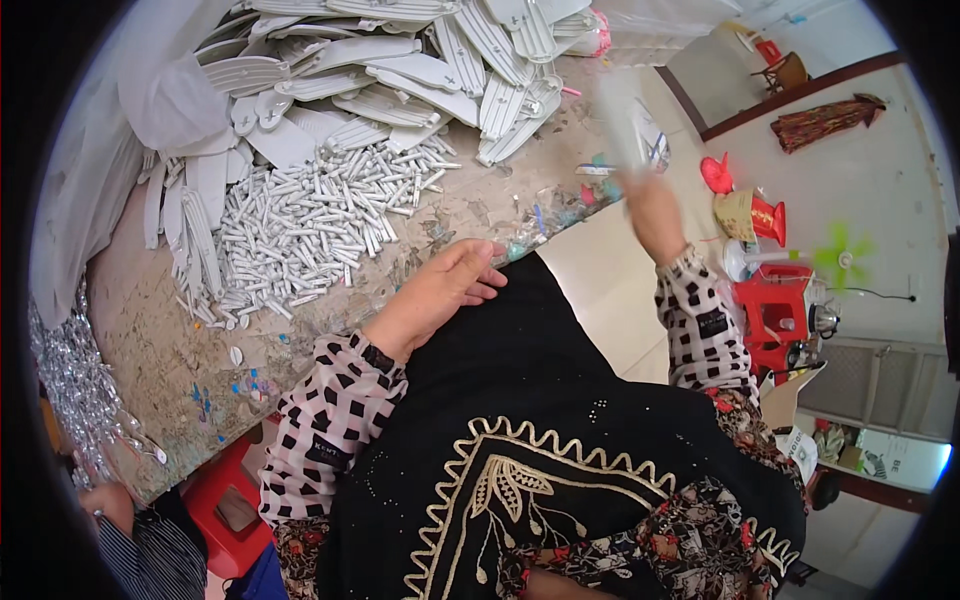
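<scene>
My left hand [440, 290] rests at the near edge of the worktable, just above the black cloth on my lap. Its fingers are loosely curled and apart from the thumb, and nothing shows in it. Raised to the right, past the table edge, my right hand [655, 215] is closed around a flat, pale plastic piece [622, 120], smeared by motion. A heap of small white plastic rods [300, 225] lies beyond my left hand. Behind it are piled long, ribbed white plastic blades [400, 75].
The worktable [150, 370] is stained and littered with scraps. Silver tinsel [85, 390] hangs at the left, near another person's hand [110, 505] and a red stool [225, 495]. At the right stand red stools [775, 305] and a green-bladed fan [843, 258].
</scene>
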